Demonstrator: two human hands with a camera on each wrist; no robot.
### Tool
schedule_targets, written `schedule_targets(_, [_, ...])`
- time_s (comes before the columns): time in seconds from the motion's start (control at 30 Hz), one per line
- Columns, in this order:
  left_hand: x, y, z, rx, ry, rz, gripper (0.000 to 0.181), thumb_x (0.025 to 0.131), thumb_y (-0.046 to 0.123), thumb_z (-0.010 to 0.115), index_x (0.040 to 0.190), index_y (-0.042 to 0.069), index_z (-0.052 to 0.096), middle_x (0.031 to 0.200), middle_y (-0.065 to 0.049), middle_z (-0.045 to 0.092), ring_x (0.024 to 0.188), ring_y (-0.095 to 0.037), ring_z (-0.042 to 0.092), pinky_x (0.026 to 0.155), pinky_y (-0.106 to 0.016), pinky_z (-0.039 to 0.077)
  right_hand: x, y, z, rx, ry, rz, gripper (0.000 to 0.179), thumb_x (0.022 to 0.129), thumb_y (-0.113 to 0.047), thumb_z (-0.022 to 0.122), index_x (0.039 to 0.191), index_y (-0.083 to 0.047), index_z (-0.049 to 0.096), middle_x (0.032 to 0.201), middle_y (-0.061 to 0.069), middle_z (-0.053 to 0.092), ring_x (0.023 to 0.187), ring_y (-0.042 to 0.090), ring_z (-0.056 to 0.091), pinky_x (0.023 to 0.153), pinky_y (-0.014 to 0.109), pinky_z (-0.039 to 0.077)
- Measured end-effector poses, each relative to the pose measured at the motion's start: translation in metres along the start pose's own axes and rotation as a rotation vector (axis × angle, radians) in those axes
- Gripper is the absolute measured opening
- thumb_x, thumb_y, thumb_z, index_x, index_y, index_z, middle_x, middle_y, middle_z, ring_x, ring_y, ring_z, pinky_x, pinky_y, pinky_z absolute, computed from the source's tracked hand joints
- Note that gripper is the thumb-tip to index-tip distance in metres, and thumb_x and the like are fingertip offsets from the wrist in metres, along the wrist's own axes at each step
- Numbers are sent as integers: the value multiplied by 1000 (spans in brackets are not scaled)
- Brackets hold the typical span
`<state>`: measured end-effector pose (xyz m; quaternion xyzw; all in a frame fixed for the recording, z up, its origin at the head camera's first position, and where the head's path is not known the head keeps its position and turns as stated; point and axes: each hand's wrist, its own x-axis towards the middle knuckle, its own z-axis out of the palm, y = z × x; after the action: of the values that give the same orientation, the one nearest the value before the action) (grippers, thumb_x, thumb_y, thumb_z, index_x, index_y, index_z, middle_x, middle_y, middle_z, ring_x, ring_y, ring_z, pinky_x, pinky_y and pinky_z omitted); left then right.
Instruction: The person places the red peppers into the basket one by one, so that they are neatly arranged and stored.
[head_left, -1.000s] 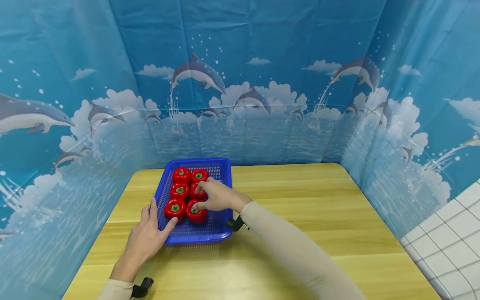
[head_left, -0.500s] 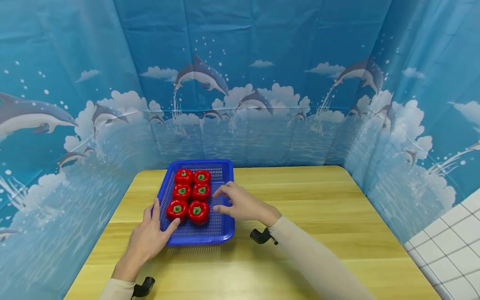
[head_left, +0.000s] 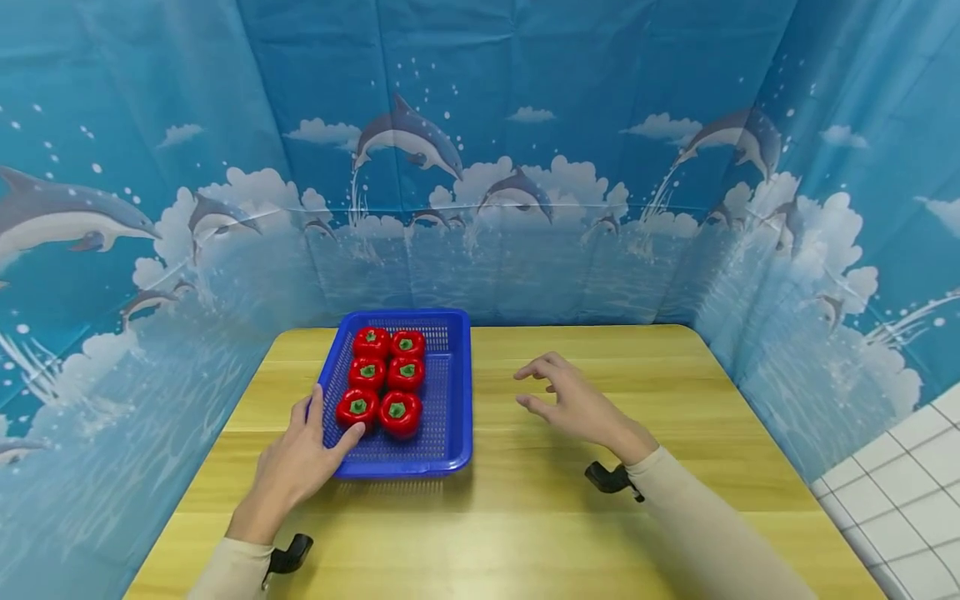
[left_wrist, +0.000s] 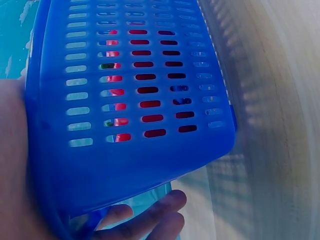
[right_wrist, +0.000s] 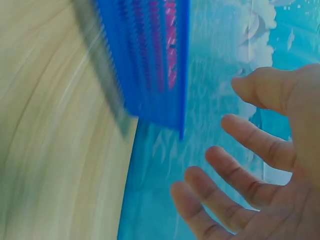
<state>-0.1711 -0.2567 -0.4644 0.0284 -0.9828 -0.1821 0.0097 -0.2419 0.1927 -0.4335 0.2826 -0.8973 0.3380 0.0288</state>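
Several red bell peppers (head_left: 401,415) stand stem up in two columns inside a blue plastic basket (head_left: 461,417). At the basket's left side my left hand (head_left: 300,462) holds the rim, thumb over the inner edge and fingers outside. In the left wrist view, red shows through the slots of the basket's wall (left_wrist: 125,170), and the fingertips (left_wrist: 172,200) come out past its end. My right hand (head_left: 581,404) hovers over the table to the right of the basket, with nothing in it. Its fingers are spread and loosely bent in the right wrist view, apart from the basket (right_wrist: 150,100).
The wooden table (head_left: 540,517) bears the basket on its left half. A blue curtain (head_left: 525,275) printed with dolphins stands along the back and both sides. White tiles (head_left: 900,492) show at the far right.
My right hand has left the front right pepper and moved right, out over the table. The left hand stays at the basket's rim. The peppers keep their places.
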Motion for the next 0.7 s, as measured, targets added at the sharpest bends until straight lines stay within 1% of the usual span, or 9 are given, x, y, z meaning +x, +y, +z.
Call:
schedule_targets(0.17, [-2,2,-2,-8,23,22,119,111,86,46,187,3,6,188,-34,24,145,-68,62,101,-77,61,-24,20,-17,-29,63,21,35,116,-28,76,148,-14,73,150,14,66,138,39,68,114,66,60])
schedule_targets(0.27, [-2,5,-3,-15,46,42,116,111,86,46,188,6,11,190,-32,22,154,-66,56,108,-80,57,-37,28,-26,-53,95,41,37,116,-27,77,150,-12,72,151,18,64,136,41,68,114,67,59])
schedule_targets(0.37, [0,11,-5,-15,68,68,114,111,85,48,188,9,15,190,-32,20,162,-66,45,120,-85,46,-48,34,-34,-82,125,50,39,116,-27,77,152,-12,71,152,20,63,136,42,67,114,68,58])
schedule_targets(0.43, [1,17,-7,-8,91,86,112,111,84,51,188,10,18,190,-31,21,164,-66,40,126,-88,37,-54,38,-37,-104,145,49,41,115,-28,78,152,-13,70,153,19,62,137,42,67,114,68,58])
schedule_targets(0.57, [-2,29,-8,15,136,128,107,111,82,54,187,11,26,189,-31,26,166,-65,37,131,-90,26,-63,42,-38,-148,175,21,44,114,-31,79,153,-13,70,155,20,62,140,44,66,114,69,57])
schedule_targets(0.7, [-6,47,-2,22,153,177,103,110,80,55,186,15,31,189,-28,30,171,-62,33,134,-92,13,-70,42,-37,-193,206,1,48,112,-30,82,155,-12,69,159,23,61,145,49,63,114,73,56])
